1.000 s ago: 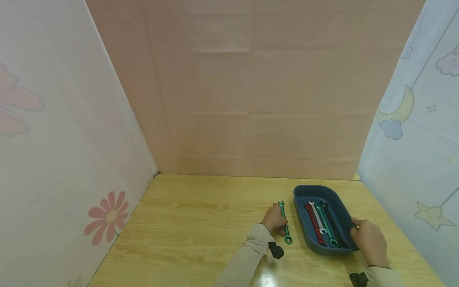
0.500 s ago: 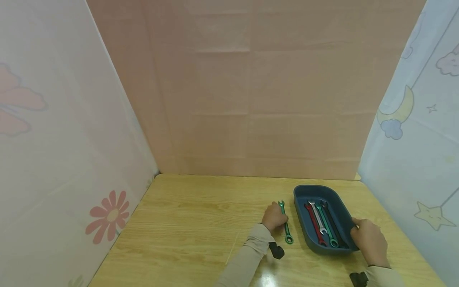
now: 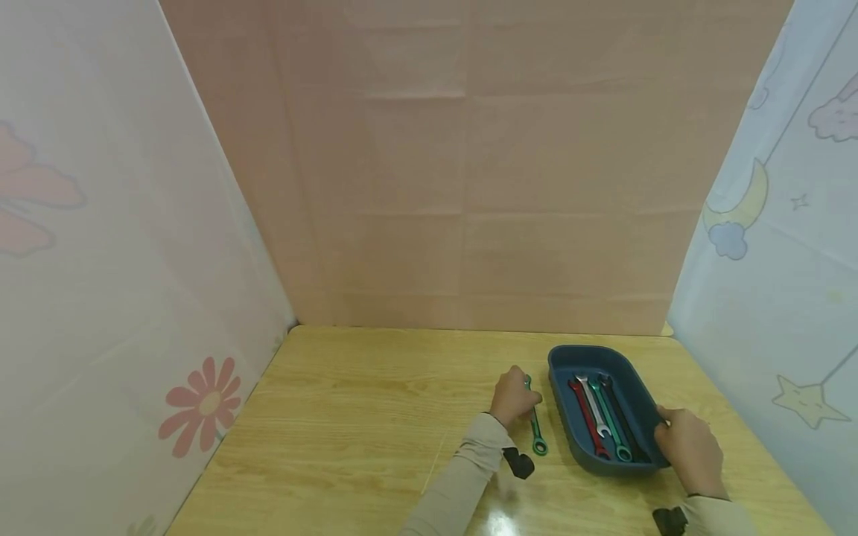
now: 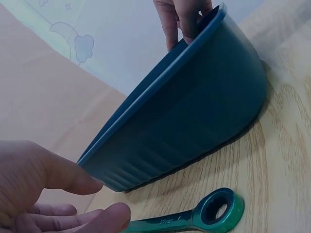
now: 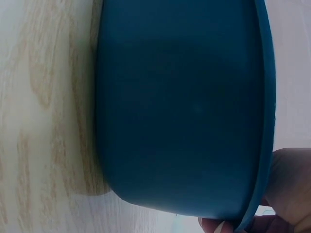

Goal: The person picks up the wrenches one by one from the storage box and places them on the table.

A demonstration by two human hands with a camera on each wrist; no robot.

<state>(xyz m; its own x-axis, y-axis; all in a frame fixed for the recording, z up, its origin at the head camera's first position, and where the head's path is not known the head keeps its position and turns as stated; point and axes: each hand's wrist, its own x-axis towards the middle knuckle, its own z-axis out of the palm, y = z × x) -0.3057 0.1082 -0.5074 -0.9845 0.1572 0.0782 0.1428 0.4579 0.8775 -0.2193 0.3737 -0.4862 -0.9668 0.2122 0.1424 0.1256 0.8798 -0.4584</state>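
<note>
A green ratcheting combination wrench (image 3: 539, 444) lies on the table left of the dark blue tray (image 3: 617, 470). My left hand (image 3: 515, 398) is over its far end. In the left wrist view, the thumb (image 4: 73, 177) and fingers stand apart, and the wrench's ring end (image 4: 233, 218) rests on the wood beyond the fingertips. Whether the fingers touch the wrench is unclear. My right hand (image 3: 690, 450) grips the tray's right rim. Inside the tray lie a red wrench (image 3: 585, 414), a silver wrench (image 3: 593, 406), a second green wrench (image 3: 608, 420) and a black wrench (image 3: 627, 421), side by side.
The wooden table (image 3: 375, 417) extends left of the hands. A brown sheet (image 3: 469, 186) stands behind it. Printed cloth walls flank it, with a flower on the left cloth (image 3: 208, 402) and a moon on the right cloth (image 3: 751, 313).
My left hand has shifted slightly away from me along the green wrench, covering more of its far end. The right hand, the tray and the wrenches in it stay put.
</note>
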